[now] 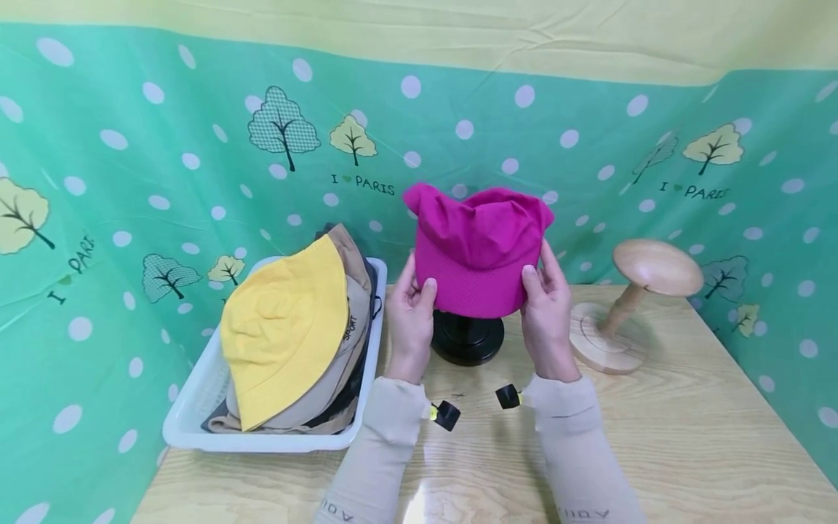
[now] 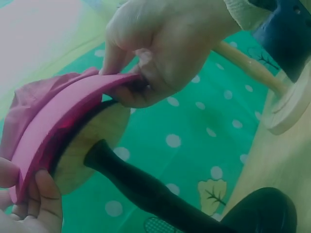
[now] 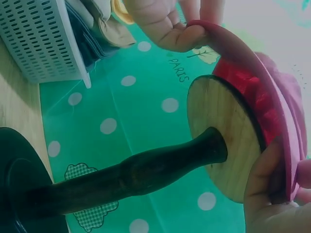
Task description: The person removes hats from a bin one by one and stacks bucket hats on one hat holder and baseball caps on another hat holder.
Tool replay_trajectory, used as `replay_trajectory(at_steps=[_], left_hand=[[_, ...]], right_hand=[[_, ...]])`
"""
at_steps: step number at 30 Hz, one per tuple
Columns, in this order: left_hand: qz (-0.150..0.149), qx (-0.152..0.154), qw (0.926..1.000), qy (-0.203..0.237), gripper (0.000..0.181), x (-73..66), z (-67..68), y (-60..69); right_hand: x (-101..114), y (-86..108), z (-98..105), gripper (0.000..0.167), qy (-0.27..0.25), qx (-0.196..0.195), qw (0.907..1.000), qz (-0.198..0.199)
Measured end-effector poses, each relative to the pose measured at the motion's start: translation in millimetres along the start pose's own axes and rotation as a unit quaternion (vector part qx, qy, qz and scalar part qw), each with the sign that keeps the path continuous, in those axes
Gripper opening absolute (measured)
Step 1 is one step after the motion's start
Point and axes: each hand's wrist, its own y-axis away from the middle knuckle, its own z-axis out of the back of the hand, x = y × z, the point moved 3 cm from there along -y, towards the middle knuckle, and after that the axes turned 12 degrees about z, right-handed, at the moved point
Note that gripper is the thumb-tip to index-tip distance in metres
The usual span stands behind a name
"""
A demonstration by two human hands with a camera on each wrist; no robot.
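A magenta baseball cap (image 1: pixel 481 251) is held by its brim between both hands, brim towards me and crown slumped at the top. The left hand (image 1: pixel 411 320) pinches the brim's left edge and the right hand (image 1: pixel 548 313) its right edge, thumbs in front. Behind the brim stands a black hat stand (image 1: pixel 468 338); its head is hidden in the head view. In the right wrist view the stand's round wooden underside (image 3: pixel 218 131) sits at the cap's opening, close to the red inside. How far the crown covers it I cannot tell.
Left of the hands, a white basket (image 1: pixel 180 429) holds a yellow bucket hat (image 1: pixel 281 327) atop several other hats, one grey and marked SPORT. A pale wooden hat stand (image 1: pixel 657 266) is on the right of the wooden table (image 1: pixel 707 444). A green dotted curtain (image 1: pixel 458 102) hangs behind.
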Motion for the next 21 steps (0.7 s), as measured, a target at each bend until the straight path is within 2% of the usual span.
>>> replay_trajectory(at_steps=[6, 12, 21], left_hand=[[0.034, -0.021, 0.9992, -0.009, 0.05, 12.7, 1.9, 1.5], [0.066, -0.027, 0.9974, -0.013, 0.051, 22.9, 9.8, 9.1], [0.056, -0.003, 0.9982, -0.022, 0.05, 32.5, 18.6, 18.8]], right_hand=[[-7, 7.1, 10, 0.05, 0.016, -0.021, 0.999, -0.036], [-12, 19.3, 15, 0.05, 0.015, -0.029, 0.998, -0.055], [-14, 31.5, 18, 0.051, 0.034, -0.041, 0.9965, -0.065]])
